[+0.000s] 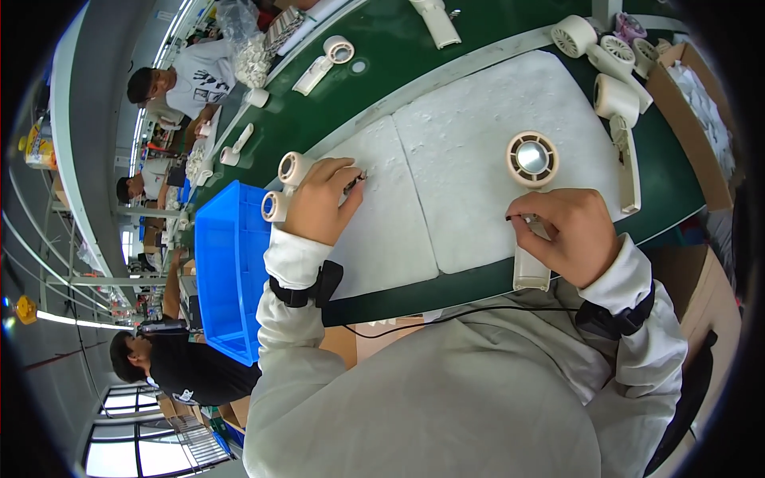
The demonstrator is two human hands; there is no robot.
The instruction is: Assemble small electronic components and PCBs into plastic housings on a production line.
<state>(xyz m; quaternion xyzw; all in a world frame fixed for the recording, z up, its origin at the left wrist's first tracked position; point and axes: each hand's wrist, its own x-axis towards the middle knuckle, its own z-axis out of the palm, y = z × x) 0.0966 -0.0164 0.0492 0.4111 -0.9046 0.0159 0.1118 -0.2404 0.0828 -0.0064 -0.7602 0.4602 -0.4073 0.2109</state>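
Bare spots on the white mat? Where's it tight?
Free: white mat middle, between left hand and the silver-centred fan at right hand; also its far strip along the pale rail. Crowded: left, by the blue bin and two fan heads; right, by fan parts and cardboard box.

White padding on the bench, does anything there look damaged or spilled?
The white padding has small pits and scuffs, notably toward its far side, so it looks worn. I see no spill. The cream fan, partly covered by the right hand, shows no clear damage.
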